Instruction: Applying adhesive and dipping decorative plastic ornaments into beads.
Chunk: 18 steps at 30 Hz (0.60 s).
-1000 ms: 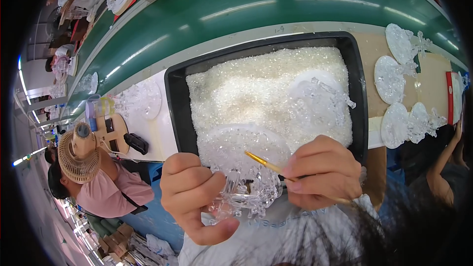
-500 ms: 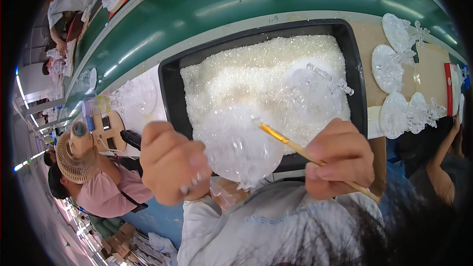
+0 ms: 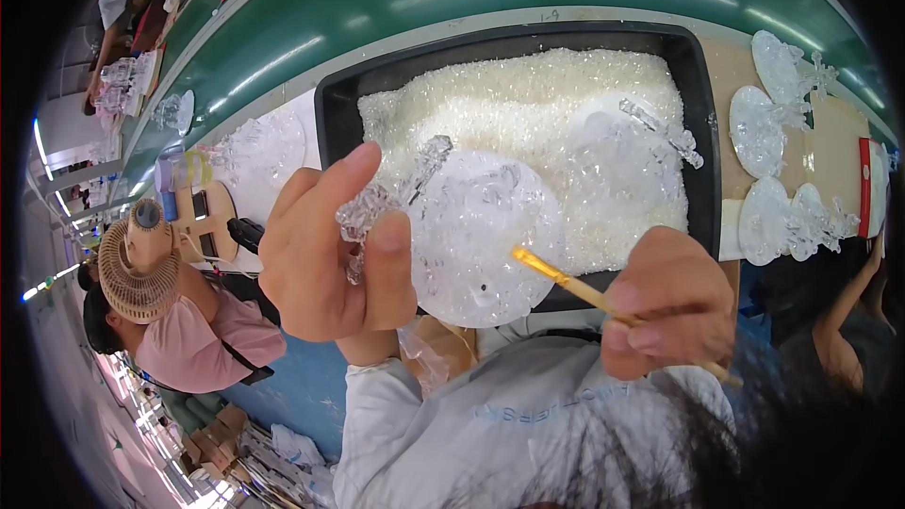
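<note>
A clear ornament with a round, sparkling disc (image 3: 495,250) and a knobbly figure part is gripped by my left hand (image 3: 320,259). That figure part lies between its thumb and fingers. My right hand (image 3: 674,306) pinches a paintbrush (image 3: 577,288) with a wooden handle and a gold-coloured ferrule. Its tip is over the disc's face; whether it touches, I cannot tell. Under both hands sits a black tray (image 3: 701,132) full of glittery whitish granules (image 3: 490,99). Another clear ornament (image 3: 660,129) rests on the granules at the tray's right side.
Several clear disc ornaments (image 3: 757,132) lie on cardboard at the right. More clear pieces (image 3: 259,146) are left of the tray. A green conveyor belt (image 3: 424,5) runs behind. At left are a beige fan (image 3: 141,264) and a person in pink (image 3: 203,344).
My left hand has rotated the ornament, so its figure part now shows at the fingers and the disc sits slightly higher. The brush stays over the disc. The whole view has shifted a little.
</note>
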Tool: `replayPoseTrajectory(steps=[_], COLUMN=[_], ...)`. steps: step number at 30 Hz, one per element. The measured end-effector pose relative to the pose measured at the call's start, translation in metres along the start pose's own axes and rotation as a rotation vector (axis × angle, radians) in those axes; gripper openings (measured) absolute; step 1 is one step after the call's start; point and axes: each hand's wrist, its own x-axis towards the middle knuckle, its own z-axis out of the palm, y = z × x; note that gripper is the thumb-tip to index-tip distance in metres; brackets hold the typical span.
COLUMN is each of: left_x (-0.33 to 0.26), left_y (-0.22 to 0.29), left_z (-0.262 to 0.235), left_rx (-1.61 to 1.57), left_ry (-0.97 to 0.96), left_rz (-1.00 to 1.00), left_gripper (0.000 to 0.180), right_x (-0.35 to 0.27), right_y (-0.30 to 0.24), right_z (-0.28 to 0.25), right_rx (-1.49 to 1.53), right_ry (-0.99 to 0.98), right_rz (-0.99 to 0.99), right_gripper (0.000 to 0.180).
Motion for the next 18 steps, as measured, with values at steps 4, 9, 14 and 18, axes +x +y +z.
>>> replayPoseTrajectory(steps=[4, 9, 14, 18], left_x=[-0.0005, -0.0006, -0.0007, 0.0008], left_y=[0.0008, 0.0071, 0.0058, 0.0026], left_z=[-0.0008, 0.0017, 0.0007, 0.0013], left_rx=[0.046, 0.029, 0.016, 0.006], left_ry=[-0.016, 0.066, 0.013, 0.039], left_rz=[-0.057, -0.136, -0.125, -0.016], left_gripper=[0.029, 0.028, 0.030, 0.032], right_x=[0.0049, 0.0071, 0.0031, 0.0067], right_y=[-0.0007, -0.0004, 0.0029, 0.0009], right_z=[-0.0002, 0.0032, 0.0072, 0.0079], right_rx=[-0.040, -0.122, -0.151, -0.190], right_ry=[-0.035, -0.036, -0.018, -0.182], right_rz=[0.119, 0.142, 0.121, 0.173], right_gripper=[0.034, 0.033, 0.031, 0.031])
